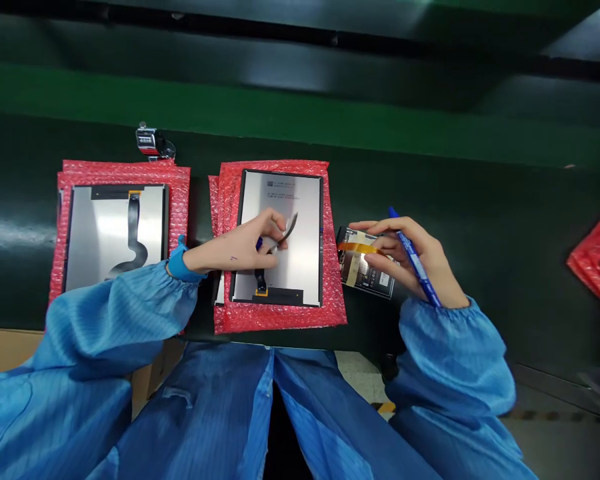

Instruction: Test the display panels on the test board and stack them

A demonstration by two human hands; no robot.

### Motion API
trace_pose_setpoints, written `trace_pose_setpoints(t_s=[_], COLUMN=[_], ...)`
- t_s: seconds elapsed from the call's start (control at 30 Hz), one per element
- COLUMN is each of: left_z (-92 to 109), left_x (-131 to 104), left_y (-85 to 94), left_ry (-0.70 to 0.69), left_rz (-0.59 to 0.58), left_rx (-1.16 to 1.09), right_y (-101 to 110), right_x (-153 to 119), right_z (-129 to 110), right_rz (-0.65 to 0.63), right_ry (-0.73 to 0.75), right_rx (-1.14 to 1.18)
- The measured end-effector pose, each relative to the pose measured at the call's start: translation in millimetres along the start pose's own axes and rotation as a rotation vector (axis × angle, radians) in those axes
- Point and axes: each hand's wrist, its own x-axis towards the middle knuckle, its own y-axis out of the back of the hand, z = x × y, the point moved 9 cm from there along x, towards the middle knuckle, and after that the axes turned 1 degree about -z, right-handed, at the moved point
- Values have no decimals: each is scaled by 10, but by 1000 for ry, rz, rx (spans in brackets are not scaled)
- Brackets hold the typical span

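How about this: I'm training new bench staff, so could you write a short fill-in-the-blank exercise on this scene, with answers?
1. The wristband is on the person's ____ wrist.
2. The pen held in the right hand is coloured ____.
3. The circuit board lies to the ____ of the display panel beneath the left hand.
4. The bubble-wrap bags under that panel are coloured ____.

Missing words: left; blue; right; red.
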Motion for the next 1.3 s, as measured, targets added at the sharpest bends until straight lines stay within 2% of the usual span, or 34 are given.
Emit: trace_pose_setpoints(t_s=[0.1, 0.17, 0.23, 0.3, 0.37, 0.43, 0.5, 0.57, 0.63, 0.77, 0.87, 0.97, 1.3], left_z=[-11, 66, 179, 277, 327, 317, 259, 207, 181, 216, 246, 230, 186], left_x=[-17, -23, -18, -8, -2, 3, 11, 18, 20, -39, -95, -110, -67], left_y=[137, 263, 320, 274, 154, 38, -54, -104, -93, 59, 116, 121, 65], left_ry=[105, 92, 33, -36, -76, -59, -1, 38, 36, -40, -85, -102, -64], left_rz=[58, 108, 101, 28, -86, -164, -185, -149, -48, 264, 393, 422, 428], left_rx=[-86, 3, 69, 22, -141, -344, -501, -578, -541, -240, -59, 23, 59], right_y=[-73, -195, -304, -360, -417, -492, -559, -587, -590, -614, -638, -639, -652], right_x=[141, 247, 341, 412, 435, 418, 378, 334, 302, 288, 301, 307, 302], right_z=[-135, -225, -271, -281, -283, -291, -313, -341, -370, -392, -357, -317, -304], right_rz=[-50, -136, -163, -93, -21, 1, -14, -23, -19, -27, -31, -17, -7], right_ry=[0, 16, 19, 19, 17, 9, 5, 10, 25, 40, 17, 5, -14], right_rx=[231, 325, 371, 398, 422, 426, 396, 343, 293, 244, 221, 218, 181])
